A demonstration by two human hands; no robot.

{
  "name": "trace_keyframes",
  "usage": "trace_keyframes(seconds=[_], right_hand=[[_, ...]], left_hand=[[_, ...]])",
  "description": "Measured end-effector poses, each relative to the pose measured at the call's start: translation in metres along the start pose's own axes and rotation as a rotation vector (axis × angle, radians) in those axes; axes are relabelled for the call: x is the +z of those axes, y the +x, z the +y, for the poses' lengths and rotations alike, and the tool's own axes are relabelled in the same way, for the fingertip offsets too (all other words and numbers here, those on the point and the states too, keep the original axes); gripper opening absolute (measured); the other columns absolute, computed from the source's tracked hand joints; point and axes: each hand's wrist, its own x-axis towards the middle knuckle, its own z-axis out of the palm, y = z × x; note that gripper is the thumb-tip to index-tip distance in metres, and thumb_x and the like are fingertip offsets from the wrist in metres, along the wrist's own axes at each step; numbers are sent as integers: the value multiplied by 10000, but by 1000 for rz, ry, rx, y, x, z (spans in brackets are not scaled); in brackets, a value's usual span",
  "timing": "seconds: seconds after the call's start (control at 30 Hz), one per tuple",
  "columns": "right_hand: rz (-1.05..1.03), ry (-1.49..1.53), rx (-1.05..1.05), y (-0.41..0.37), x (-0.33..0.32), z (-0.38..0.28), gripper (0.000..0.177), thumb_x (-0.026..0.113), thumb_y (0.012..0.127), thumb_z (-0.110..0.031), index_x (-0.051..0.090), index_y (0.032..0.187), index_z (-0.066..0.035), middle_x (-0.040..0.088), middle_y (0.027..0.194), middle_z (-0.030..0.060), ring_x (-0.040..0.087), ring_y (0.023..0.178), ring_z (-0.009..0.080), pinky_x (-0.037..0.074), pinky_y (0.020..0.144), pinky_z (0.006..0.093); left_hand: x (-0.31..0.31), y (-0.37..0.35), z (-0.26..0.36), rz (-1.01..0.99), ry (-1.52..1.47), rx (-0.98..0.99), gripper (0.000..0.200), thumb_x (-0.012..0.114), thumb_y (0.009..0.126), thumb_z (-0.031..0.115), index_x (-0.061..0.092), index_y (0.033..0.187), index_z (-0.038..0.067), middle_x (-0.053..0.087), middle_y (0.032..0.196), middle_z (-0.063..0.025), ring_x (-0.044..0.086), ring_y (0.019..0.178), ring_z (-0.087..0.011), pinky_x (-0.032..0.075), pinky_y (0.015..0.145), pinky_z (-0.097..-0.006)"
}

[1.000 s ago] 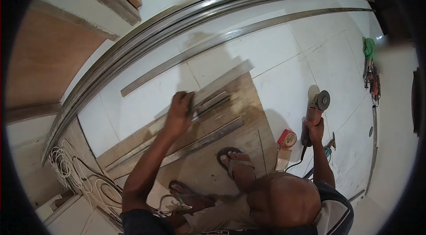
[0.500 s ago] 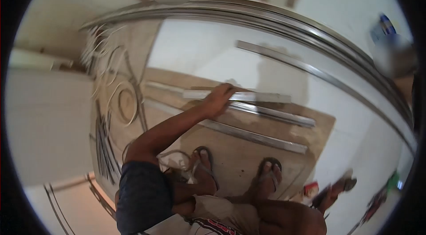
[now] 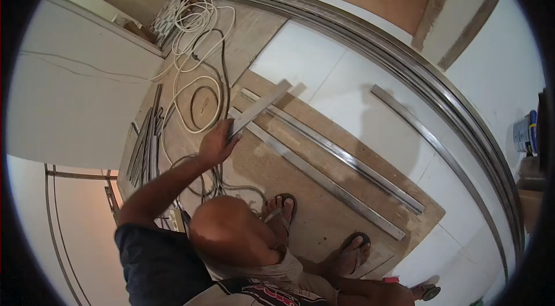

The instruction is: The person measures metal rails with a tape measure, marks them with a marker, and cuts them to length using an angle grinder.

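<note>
My left hand [image 3: 219,143] is closed around the lower end of a short metal bar [image 3: 266,103], which slants up to the right above the brown board [image 3: 347,150]. Beneath the bar, two longer metal profiles lie side by side on the board: a shiny one [image 3: 347,160] and a duller one [image 3: 324,174]. My right hand is out of view.
Long metal profiles [image 3: 370,33] run along the back and right; another strip [image 3: 433,138] lies on white tiles. Coiled cables [image 3: 199,22] and thin metal rods [image 3: 144,150] are at left. Another person's sandalled foot [image 3: 426,292] is at lower right. A bucket [image 3: 521,134] stands far right.
My left hand has lifted the short bar off the board and moved it left, turning it to a steeper slant. The view has also turned and shifted.
</note>
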Motion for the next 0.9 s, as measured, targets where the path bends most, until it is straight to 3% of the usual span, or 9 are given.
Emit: trace_keyframes(seconds=[0.03,0.07,0.1,0.17,0.2,0.33,0.43,0.63,0.9], right_hand=[[-3,-4,-8,3,8,-8,811,774,811,-518,537,1253,120,666,1190,200,632,1093,317,513,925,446],[-4,-11,-15,5,13,-15,812,774,811,-519,536,1253,120,666,1189,201,632,1093,318,513,925,447],[-3,-18,-22,6,18,-21,813,773,810,-519,536,1253,120,666,1189,201,632,1093,319,513,925,447],[-5,-41,-33,9,25,-29,814,773,809,-520,536,1253,121,666,1188,203,632,1093,321,513,925,447],[-8,-55,-39,10,28,-35,815,773,809,-520,536,1253,121,666,1188,203,632,1093,322,513,925,447],[-30,-125,-61,15,34,-53,818,773,807,-522,535,1252,122,666,1187,206,632,1093,326,513,925,448],[-36,-159,-59,14,39,-53,820,772,806,-523,534,1252,122,667,1186,208,632,1093,329,513,925,448],[-36,-207,-43,10,54,-53,824,771,803,-525,533,1252,124,667,1184,211,632,1093,336,513,925,449],[-41,-275,-15,6,67,-51,830,770,799,-528,532,1251,126,667,1182,216,632,1092,345,513,925,450]], left_hand=[[11,-7,-12,102,-13,-128,486,667,943,289,499,1301,7,608,1073,-220,634,919,-406,512,790,-486],[31,-12,-33,234,-27,-103,506,672,947,334,514,1268,-23,632,1004,-236,649,905,-399,514,787,-467],[44,-15,-40,242,-34,-107,506,672,947,334,514,1268,-23,632,1004,-236,649,905,-399,514,787,-467],[71,-20,-49,318,-298,-386,513,676,945,345,531,1231,-55,641,947,-254,659,875,-395,515,777,-451],[98,-22,-67,373,-355,-411,524,694,934,353,541,1190,-77,644,912,-270,659,845,-407,510,763,-448],[162,-20,-80,603,-262,-519,529,679,940,385,543,1132,-89,654,938,-289,653,873,-449,504,776,-472],[176,-23,-74,475,-329,-715,561,656,941,435,548,1127,-84,661,951,-308,661,907,-460,509,798,-479],[172,-34,-49,384,-227,-873,553,630,932,489,572,1080,-41,687,924,-283,682,888,-448,520,786,-494],[173,-36,-62,383,-259,-792,467,627,933,454,643,982,-11,723,911,-218,703,883,-402,533,800,-482]])
